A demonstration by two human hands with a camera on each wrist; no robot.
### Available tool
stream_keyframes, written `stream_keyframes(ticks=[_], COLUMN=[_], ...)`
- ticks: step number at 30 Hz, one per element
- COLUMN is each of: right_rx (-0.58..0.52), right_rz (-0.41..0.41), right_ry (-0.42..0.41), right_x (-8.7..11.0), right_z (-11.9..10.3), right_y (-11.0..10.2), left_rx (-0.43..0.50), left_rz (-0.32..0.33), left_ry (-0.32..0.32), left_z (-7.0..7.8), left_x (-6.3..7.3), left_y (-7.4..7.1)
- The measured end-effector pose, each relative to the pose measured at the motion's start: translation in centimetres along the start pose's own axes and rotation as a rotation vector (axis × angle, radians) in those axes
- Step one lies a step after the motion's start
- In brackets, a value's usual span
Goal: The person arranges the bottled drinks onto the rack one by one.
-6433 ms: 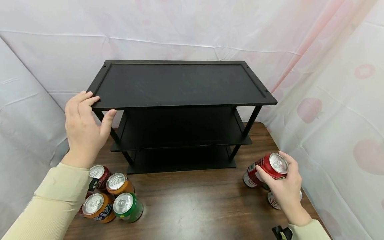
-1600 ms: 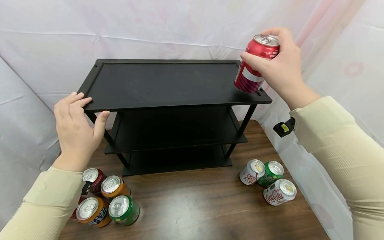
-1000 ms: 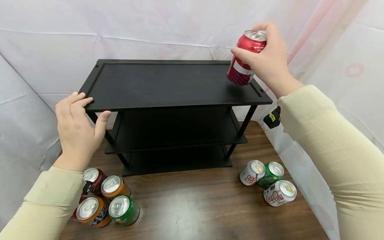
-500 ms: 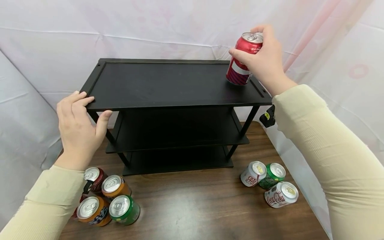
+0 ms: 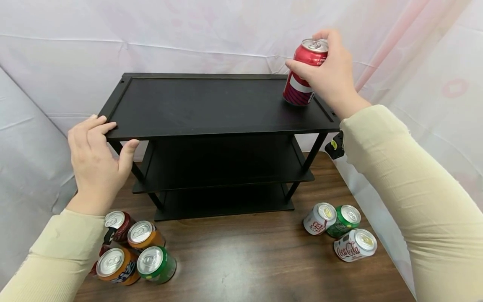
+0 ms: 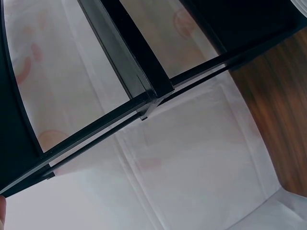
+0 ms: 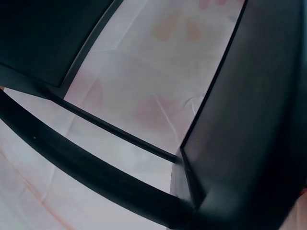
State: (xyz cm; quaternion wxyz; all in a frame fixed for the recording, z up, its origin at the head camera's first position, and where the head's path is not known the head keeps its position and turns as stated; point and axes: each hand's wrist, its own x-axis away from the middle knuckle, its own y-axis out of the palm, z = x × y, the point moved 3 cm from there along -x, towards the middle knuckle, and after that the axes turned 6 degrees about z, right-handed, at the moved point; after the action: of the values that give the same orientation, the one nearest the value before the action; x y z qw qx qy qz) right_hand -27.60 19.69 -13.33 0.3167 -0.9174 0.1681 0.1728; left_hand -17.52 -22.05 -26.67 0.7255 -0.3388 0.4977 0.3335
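My right hand [image 5: 332, 71] holds a red soda can [image 5: 298, 90] with a white band and dark purple stripes, thumb on the near side and fingers round the top and far side. The can is upright over the right end of the black rack's top shelf [image 5: 211, 105], and its base appears to touch the shelf. At the shelf's front left corner rests my left hand [image 5: 98, 159], fingers on top and thumb out by the front edge. The left wrist view shows the rack frame [image 6: 139, 52]; in the right wrist view the can is hidden.
At the right of the wooden table [image 5: 234, 260] stand two white cans [image 5: 318, 220] and a green can [image 5: 342, 222]. At the left, several cans are grouped, among them an orange can [image 5: 145, 237] and a green can [image 5: 160, 266]. A pale curtain [image 5: 211, 33] hangs behind.
My right hand has lifted the red can from the table's right side to above the top shelf, then moved it left and lowered it. My left hand has stayed at the corner.
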Motion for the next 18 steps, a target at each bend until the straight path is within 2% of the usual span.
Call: stream_keyframes(ticks=[5,18], right_rx=[0.012,0.078], right_rz=[0.004,-0.031], right_ry=[0.013,-0.021], right_x=[0.0,0.0], right_z=[0.1,0.1], right_y=[0.1,0.5], left_rx=[-0.002,-0.004], left_rz=[0.004,0.003], left_ry=[0.007,0.020], left_z=[-0.4,-1.2], left_x=[0.2,0.5], left_y=[0.1,0.2])
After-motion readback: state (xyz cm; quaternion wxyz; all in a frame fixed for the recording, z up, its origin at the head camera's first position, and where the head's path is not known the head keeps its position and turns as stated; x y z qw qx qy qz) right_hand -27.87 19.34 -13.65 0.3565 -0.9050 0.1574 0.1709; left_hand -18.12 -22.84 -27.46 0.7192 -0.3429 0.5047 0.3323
